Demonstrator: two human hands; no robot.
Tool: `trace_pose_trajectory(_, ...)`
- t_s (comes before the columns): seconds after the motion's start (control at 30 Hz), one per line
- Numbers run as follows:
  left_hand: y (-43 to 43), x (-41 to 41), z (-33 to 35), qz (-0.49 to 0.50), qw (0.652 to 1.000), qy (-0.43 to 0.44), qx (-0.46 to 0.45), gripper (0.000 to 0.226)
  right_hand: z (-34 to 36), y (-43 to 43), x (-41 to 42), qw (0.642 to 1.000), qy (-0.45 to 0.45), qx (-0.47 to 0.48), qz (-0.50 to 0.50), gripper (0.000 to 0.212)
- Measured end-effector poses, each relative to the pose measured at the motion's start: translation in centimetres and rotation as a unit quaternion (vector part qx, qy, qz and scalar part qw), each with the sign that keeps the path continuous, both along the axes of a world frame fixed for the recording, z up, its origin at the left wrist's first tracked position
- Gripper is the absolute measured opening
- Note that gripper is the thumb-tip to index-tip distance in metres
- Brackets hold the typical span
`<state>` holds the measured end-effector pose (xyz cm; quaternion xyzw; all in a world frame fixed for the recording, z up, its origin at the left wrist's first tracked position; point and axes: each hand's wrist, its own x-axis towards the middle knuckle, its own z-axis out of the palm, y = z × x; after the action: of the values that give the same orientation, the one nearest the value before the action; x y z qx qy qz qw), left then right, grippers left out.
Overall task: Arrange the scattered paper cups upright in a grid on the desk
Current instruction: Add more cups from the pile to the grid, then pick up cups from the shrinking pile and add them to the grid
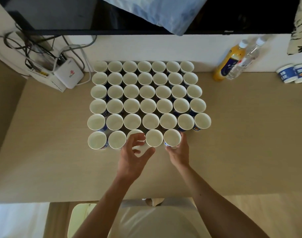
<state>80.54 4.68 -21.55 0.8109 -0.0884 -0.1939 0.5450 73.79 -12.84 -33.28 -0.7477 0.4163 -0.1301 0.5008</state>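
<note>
White paper cups (147, 105) are standing upright, rims touching, in a seven-wide grid at the centre of a pale wooden desk (241, 134). Five rows are full, and a nearest row of five is filling from the left. The person's right hand (179, 153) is gripping the end cup (172, 138) of that row from its five o'clock side, thumb and fingers curling round a wall mostly hidden under the rim. The left hand (131, 160) is hovering with fingers spread and loosely bent, holding nothing. It is covering much of the third cup (134, 132), and whether it is touching that cup cannot be told. At ten o'clock a white router (68, 75) is sitting among tangled cables (26, 47). At two o'clock an orange drink bottle (230, 64) and a clear water bottle (243, 62) are standing together, while at three o'clock blue-banded spare cups (294, 73) are being cut off by the edge. A dark monitor (61, 14), partly draped in blue cloth (164, 12), is running off the top.
</note>
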Motion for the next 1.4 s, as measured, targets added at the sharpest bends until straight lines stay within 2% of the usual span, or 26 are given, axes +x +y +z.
trace_pose_trajectory(0.17,-0.4,-0.1,0.1,-0.017,1.000,0.004,-0.011,0.049,-0.4,0.0,-1.4,0.999,0.013,0.028,-0.035,0.071)
trace_pose_trajectory(0.33,-2.4,0.1,1.1,-0.050,0.998,0.021,-0.033,0.041,1.2,-1.1,-4.4,0.993,0.012,0.004,-0.119,0.071)
trace_pose_trajectory(0.5,-8.3,1.0,5.1,-0.135,0.987,-0.007,-0.082,0.040,7.8,-5.5,-5.6,0.979,-0.076,-0.040,-0.185,0.064)
trace_pose_trajectory(0.63,-14.8,0.9,9.5,-0.204,0.969,-0.067,-0.120,0.034,14.7,-9.8,-5.4,0.965,-0.168,-0.071,-0.186,0.060)
trace_pose_trajectory(0.73,-19.4,-0.1,13.0,-0.237,0.955,-0.108,-0.144,0.048,19.8,-13.0,-6.0,0.955,-0.216,-0.098,-0.176,0.058)
trace_pose_trajectory(0.8,-22.3,-1.3,15.0,-0.257,0.944,-0.133,-0.159,0.054,23.1,-15.1,-6.9,0.949,-0.232,-0.124,-0.173,0.059)
trace_pose_trajectory(1.1,-32.8,-11.1,24.6,-0.289,0.908,-0.203,-0.227,0.040,34.7,-22.7,-15.8,0.919,-0.268,-0.227,-0.176,0.059)
trace_pose_trajectory(1.4,-41.2,-22.3,30.6,-0.296,0.880,-0.234,-0.288,0.049,41.1,-29.8,-27.0,0.909,-0.270,-0.271,-0.168,0.058)
